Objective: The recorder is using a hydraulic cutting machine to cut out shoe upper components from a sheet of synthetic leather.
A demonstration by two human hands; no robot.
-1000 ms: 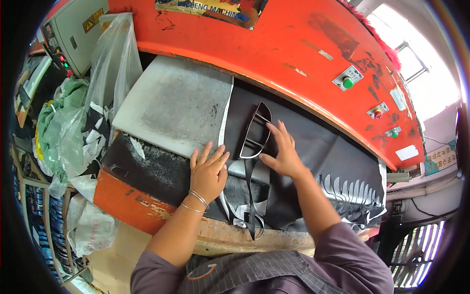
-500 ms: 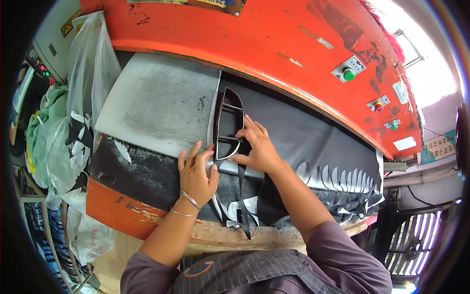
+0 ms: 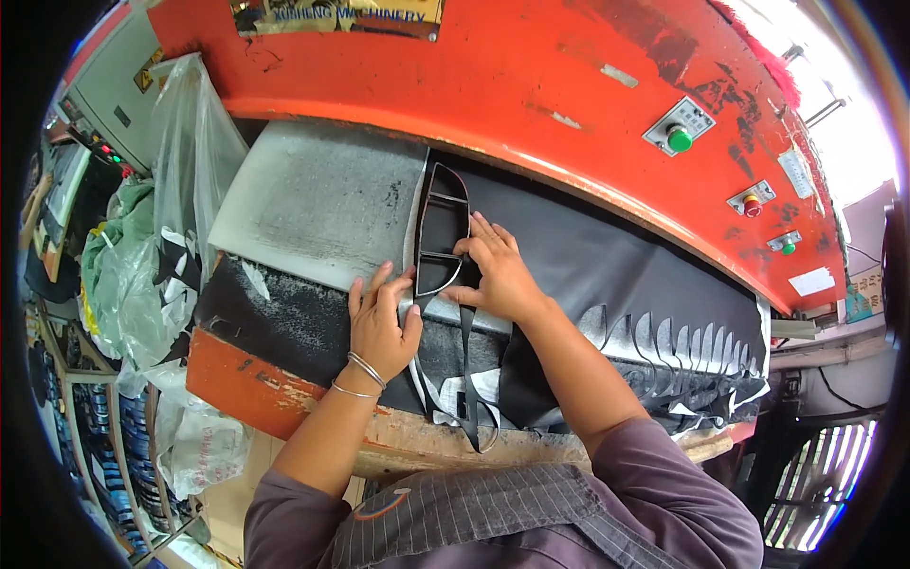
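Observation:
A half-moon cutting die (image 3: 441, 255) with two crossbars stands on a smooth black sheet (image 3: 550, 247), close to its left edge. My right hand (image 3: 500, 275) grips the die's curved right wall, fingers on its outer side and thumb by the lower end. My left hand (image 3: 387, 318) lies by the die's lower left corner with its fingers spread; the index fingertip touches or nearly touches the wall. Curved cuts (image 3: 682, 337) run along the sheet's near right edge. Below the die, a narrow black strip (image 3: 467, 370) hangs among offcuts.
A red press beam (image 3: 550, 104) spans the far side, with green and red buttons (image 3: 679, 139) at right. A pale grey board (image 3: 313, 204) lies left of the sheet. Plastic bags (image 3: 128, 275) with scraps crowd the left, above a rack (image 3: 114, 455).
The die has slid a little away from me, toward the press beam, along the sheet's left edge. Both hands have moved with it. The whole view has shifted slightly.

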